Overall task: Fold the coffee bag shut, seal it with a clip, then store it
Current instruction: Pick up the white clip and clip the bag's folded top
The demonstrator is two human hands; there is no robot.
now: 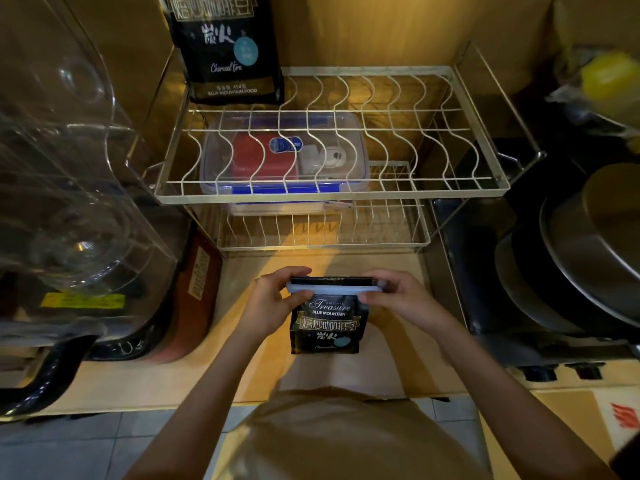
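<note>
A small black coffee bag with gold lettering stands upright on the wooden counter, just in front of me. Its top is folded over, and a long pale clip lies across the fold. My left hand grips the left end of the clip and the bag's top. My right hand pinches the right end. Both hands are closed around the clip and fold.
A two-tier white wire rack stands behind the bag. A second, larger coffee bag stands on its top shelf at the back left. A clear lidded box sits below. A glass appliance is on the left, stacked pans on the right.
</note>
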